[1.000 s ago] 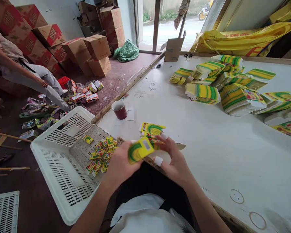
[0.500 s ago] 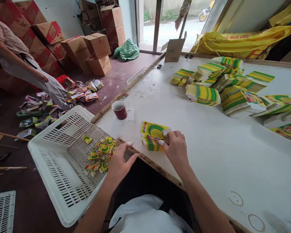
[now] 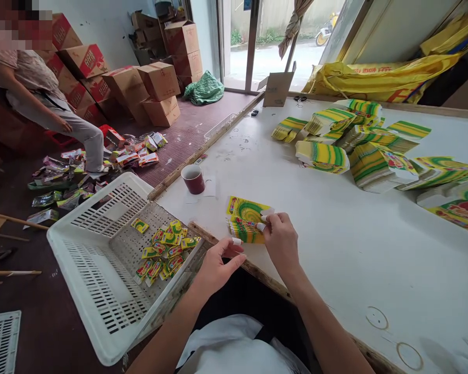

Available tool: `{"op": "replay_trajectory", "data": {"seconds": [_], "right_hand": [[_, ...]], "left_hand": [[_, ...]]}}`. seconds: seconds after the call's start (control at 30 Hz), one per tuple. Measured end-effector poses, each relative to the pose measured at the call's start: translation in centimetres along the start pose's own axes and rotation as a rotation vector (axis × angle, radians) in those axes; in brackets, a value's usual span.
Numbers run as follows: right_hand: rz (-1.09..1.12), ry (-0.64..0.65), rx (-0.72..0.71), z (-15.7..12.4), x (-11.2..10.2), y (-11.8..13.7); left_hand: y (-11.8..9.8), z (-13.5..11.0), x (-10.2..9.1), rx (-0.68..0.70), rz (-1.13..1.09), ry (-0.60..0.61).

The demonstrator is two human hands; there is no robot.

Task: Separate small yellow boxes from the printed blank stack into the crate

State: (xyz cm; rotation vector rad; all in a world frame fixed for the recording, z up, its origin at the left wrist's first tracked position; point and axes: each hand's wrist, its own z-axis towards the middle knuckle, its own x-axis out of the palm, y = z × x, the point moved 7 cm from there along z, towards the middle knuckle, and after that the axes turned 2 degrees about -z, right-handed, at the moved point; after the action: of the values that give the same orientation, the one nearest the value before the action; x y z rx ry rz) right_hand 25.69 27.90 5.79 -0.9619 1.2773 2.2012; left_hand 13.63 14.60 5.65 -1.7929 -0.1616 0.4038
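A fanned stack of flat yellow-and-green printed cartons (image 3: 245,215) lies on the white table near its front edge. My right hand (image 3: 283,239) pinches the right edge of a carton on this stack between thumb and fingers. My left hand (image 3: 220,265) hovers over the wooden table edge, just left of the stack, thumb and fingers apart with nothing between them. White coverings wrap some fingertips on both hands. Left of the table, a white plastic basket (image 3: 83,267) holds several small yellow-and-green cartons (image 3: 170,236).
A dark red mug (image 3: 193,179) stands on the table beyond the basket. Piles of printed cartons (image 3: 378,166) lie at the right back. An open cardboard box (image 3: 276,88) stands at the far edge. At left, a person (image 3: 42,98) stands by packets (image 3: 128,150) strewn on the floor.
My left hand has moved right, from beside the basket towards the stack. My right hand stays at the stack's right edge. The person at left has shifted a leg.
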Motion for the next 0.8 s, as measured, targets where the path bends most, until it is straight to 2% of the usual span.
{"op": "replay_trajectory", "data": {"seconds": [0.1, 0.23, 0.3, 0.37, 0.47, 0.53, 0.6, 0.7, 0.8], "right_hand": [[0.017, 0.007, 0.002, 0.3, -0.3, 0.2], [0.105, 0.006, 0.006, 0.4, -2.4, 0.5], [0.211, 0.038, 0.028, 0.1, -3.4, 0.7], [0.326, 0.132, 0.026, -0.6, -3.6, 1.6], [0.598, 0.372, 0.004, -2.3, -2.8, 4.5], [0.845, 0.572, 0.101, -3.8, -1.7, 6.4], [1.071, 0.715, 0.229, -5.2, -0.9, 7.8], [1.203, 0.740, 0.304, -6.2, -0.3, 8.1], [1.117, 0.678, 0.330, -6.6, 0.3, 6.2]], "left_hand": [[0.4, 0.0, 0.3, -0.028, -0.040, 0.020], [1.1, -0.2, 1.0, -0.099, -0.163, 0.038], [0.8, -0.2, 1.1, -0.075, -0.312, -0.012], [-0.3, 0.0, 1.2, 0.026, -0.482, -0.078], [-2.0, 0.3, 1.6, 0.061, -0.641, -0.133], [-3.0, 0.4, 1.3, 0.059, -0.682, -0.232], [-4.0, 0.3, 0.7, 0.102, -0.681, -0.343], [-4.3, 0.1, 0.4, 0.162, -0.598, -0.416], [-2.3, 0.0, 1.3, 0.106, -0.495, -0.365]]}}
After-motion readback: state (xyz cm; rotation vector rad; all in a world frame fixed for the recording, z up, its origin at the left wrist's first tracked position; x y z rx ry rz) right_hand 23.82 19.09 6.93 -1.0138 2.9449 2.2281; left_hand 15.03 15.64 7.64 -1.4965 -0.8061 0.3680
